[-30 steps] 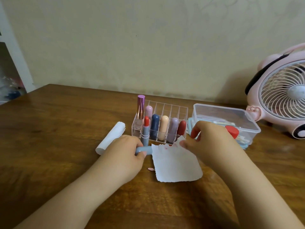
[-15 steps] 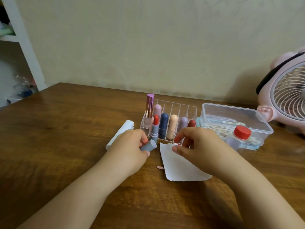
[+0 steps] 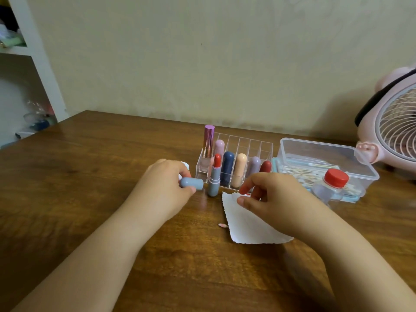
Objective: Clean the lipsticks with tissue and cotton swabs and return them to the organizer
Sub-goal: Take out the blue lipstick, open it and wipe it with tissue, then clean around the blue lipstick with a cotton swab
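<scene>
1. The left hand (image 3: pixel 165 188) holds a grey-blue lipstick cap (image 3: pixel 191 183) sideways, fingers curled round it, just left of the open lipstick.
2. That open lipstick (image 3: pixel 214 179) stands upright on the counter (image 3: pixel 90 176), red bullet exposed, directly in front of the clear acrylic organizer (image 3: pixel 245 145) and not yet in a slot.
3. The right hand (image 3: pixel 276 199) hovers over the top edge of a white tissue sheet (image 3: pixel 252 224) lying flat on the counter; its fingers (image 3: pixel 246 188) are loosely bent and seem to grasp nothing (whether the thumb touches the paper I cannot tell).
4. In the organizer stand a tall pink-metallic tube (image 3: pixel 209 140), a mauve one (image 3: pixel 219 146), a navy one (image 3: pixel 228 166), a beige one (image 3: pixel 240 170), a lilac one (image 3: pixel 255 165) and a red one (image 3: pixel 266 166), all capped; the back row is mostly vacant.
5. A clear box of cotton swabs (image 3: pixel 322 163) sits to the right, with a red-capped bottle (image 3: pixel 333 185) in front of it; a small pink scrap (image 3: pixel 222 225) lies by the tissue.
6. Judgement: the task looks partway through. One lipstick is out with its cap off, so it needs recapping and slotting back; which of the stored ones have been cleaned cannot be read from here.
</scene>
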